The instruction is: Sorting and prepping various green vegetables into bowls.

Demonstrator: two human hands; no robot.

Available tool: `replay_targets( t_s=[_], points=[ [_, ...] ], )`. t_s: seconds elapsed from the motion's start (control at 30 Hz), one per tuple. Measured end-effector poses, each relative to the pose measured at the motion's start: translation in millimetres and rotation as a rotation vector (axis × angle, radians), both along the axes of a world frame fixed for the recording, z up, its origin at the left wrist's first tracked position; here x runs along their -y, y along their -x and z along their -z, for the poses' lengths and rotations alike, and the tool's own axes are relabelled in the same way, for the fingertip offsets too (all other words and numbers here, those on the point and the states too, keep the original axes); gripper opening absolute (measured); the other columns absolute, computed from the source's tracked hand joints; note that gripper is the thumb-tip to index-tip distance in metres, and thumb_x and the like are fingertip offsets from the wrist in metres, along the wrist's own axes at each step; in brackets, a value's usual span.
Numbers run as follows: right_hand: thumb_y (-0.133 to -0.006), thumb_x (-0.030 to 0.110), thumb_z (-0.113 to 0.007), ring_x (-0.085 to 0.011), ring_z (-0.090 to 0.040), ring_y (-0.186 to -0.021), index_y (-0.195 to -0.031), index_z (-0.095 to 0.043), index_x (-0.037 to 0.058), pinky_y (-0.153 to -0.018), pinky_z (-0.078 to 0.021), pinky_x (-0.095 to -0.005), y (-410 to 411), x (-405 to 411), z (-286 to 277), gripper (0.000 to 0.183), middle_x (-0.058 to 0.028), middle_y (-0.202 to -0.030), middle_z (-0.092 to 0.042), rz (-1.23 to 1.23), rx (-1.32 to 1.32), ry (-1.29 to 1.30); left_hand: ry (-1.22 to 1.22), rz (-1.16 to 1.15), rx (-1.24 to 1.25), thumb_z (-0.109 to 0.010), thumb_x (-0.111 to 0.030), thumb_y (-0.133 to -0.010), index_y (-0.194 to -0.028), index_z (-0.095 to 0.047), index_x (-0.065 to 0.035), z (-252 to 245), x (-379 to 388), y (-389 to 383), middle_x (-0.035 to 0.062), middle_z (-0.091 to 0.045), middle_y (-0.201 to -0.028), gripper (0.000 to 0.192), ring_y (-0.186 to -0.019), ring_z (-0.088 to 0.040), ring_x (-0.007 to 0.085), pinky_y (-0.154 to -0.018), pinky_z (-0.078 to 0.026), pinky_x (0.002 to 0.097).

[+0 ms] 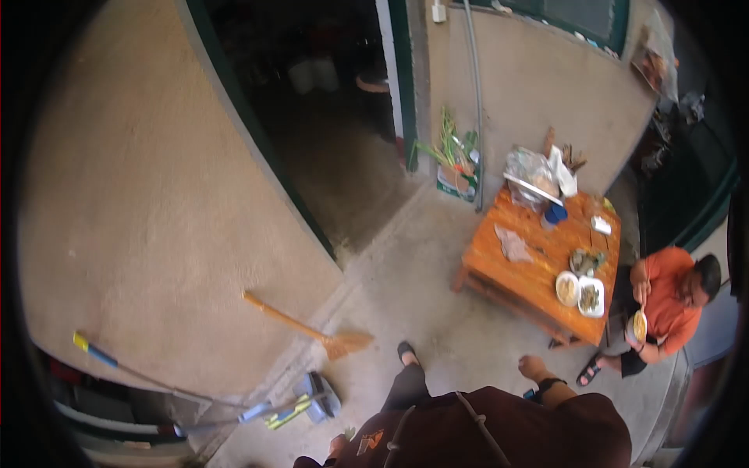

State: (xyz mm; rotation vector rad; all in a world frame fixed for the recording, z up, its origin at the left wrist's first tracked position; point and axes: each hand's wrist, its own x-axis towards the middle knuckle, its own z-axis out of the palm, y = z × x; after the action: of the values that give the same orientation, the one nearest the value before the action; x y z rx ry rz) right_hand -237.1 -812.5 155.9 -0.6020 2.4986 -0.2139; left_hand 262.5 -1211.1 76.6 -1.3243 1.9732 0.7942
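My left hand (pixel 337 444) is low in the view beside my dark top, partly hidden by it. A small green leaf (pixel 349 433) shows right at its fingers; whether they hold it I cannot tell. Over the concrete floor, my right hand (pixel 531 368) is curled with no object visible in it, a dark band at the wrist. It is nearest to the orange wooden table (pixel 497 272). On that table are a round white bowl (pixel 567 288), a square white dish of food (pixel 591 297), another dish of greens (pixel 587 261), a cloth (pixel 513 243) and a blue cup (pixel 554 215).
At the right, a seated person (pixel 673 304) in an orange shirt holds a bowl (pixel 636 327) and chopsticks. A broom (pixel 287 319) and a dustpan (pixel 318 396) lie at the left. Beside the dark doorway (pixel 327 146) stands a box of green vegetables (pixel 456 181).
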Motion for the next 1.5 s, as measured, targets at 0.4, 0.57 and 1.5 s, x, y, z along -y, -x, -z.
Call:
replay_targets(
  t_s=[0.4,0.57,1.5],
  points=[
    [-0.071,0.031,-0.055,-0.0319,-0.059,-0.084,-0.085,-0.065,0.0117,-0.075,-0.0465,-0.0388,155,155,24,0.026,-0.0130,-0.083,-0.063,0.121,0.296,-0.156,0.285,-0.104,-0.673,-0.055,-0.022,-0.071,-0.084,-0.056,-0.0007,-116,321,456,0.0203,-0.060,-0.069,0.025,-0.068,-0.059,0.0362,-0.062,-0.047,0.0430],
    [-0.071,0.031,-0.053,-0.0341,-0.058,-0.083,-0.085,-0.063,0.0099,-0.074,-0.0463,-0.0416,292,230,32,0.027,-0.0162,-0.083,-0.062,0.009,0.331,-0.284,0.368,-0.041,-0.721,-0.057,-0.023,-0.073,-0.087,-0.054,-0.0003,-166,427,648,0.0243,-0.059,-0.082,0.027,-0.081,-0.057,0.0395,-0.073,-0.045,0.0443],
    [-0.073,0.031,-0.051,-0.0276,-0.054,-0.095,-0.091,-0.062,0.0095,-0.082,-0.0373,-0.0425,895,977,-220,0.030,-0.0129,-0.092,-0.061,-0.413,-0.125,-0.591,0.267,-0.173,-0.204,-0.054,-0.016,-0.070,-0.098,-0.058,-0.0038,-186,907,778,0.0171,-0.060,-0.090,0.030,-0.079,-0.058,0.0341,-0.063,-0.047,0.0415]
  ],
)
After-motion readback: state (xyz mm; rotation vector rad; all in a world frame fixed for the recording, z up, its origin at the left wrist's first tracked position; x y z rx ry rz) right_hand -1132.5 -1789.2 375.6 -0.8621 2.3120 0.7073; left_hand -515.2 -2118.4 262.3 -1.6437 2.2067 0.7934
